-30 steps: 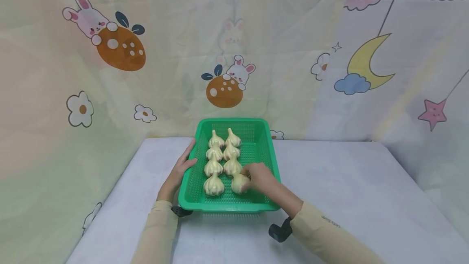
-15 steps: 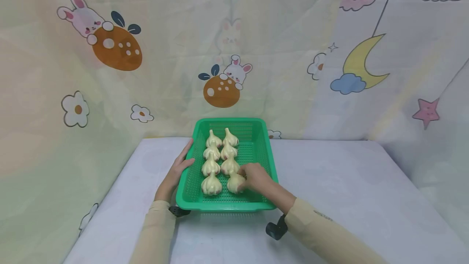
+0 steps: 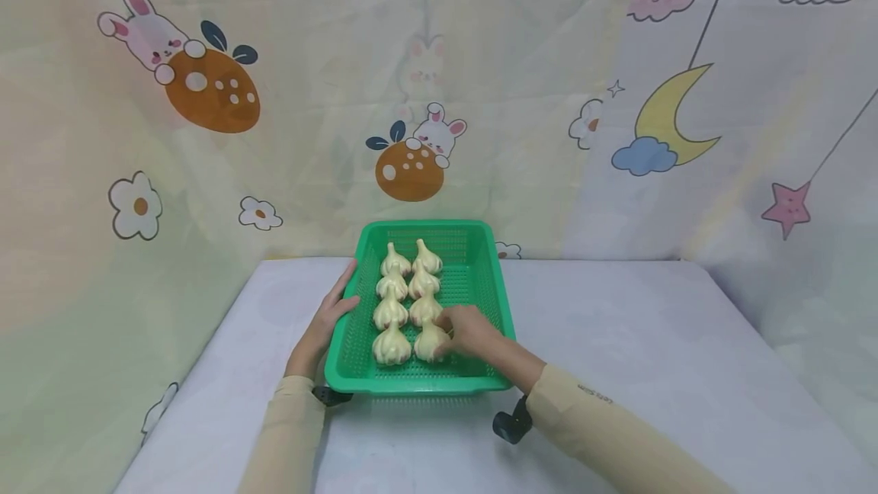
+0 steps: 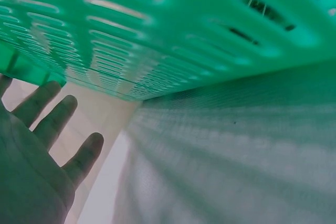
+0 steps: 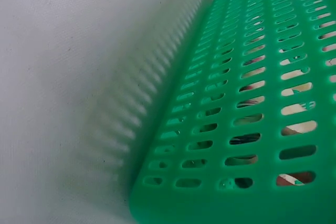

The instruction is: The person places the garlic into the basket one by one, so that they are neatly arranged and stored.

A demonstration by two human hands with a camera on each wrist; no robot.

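A green plastic basket [image 3: 418, 386] holds garlic bulbs [image 3: 391, 347] in two lengthwise columns, necks pointing to the back. My right hand [image 3: 475, 334] reaches over the near right corner and grips the nearest bulb of the right column, a garlic bulb [image 3: 427, 344], by its right side between thumb and fingers. My left hand [image 3: 320, 330] lies along the basket's left side, thumb at the rim. In the left wrist view that left hand [image 4: 39, 153] has its fingers straight and spread beside the slotted wall. The right wrist view has only the basket's slotted outer wall [image 5: 220, 145]; the right hand is hidden there.
The basket stands on a white-covered table [image 3: 617, 341]. A cloth backdrop [image 3: 535, 113] printed with rabbits, flowers and a moon hangs behind it. Bare basket floor [image 3: 465, 288] shows right of the bulbs. A black wrist camera [image 3: 513, 424] hangs under the right wrist.
The gripped garlic bulb has shifted slightly left with my right hand, closer to the left column. The whole head view has drifted a little, moving everything left. The left hand keeps its place at the basket.
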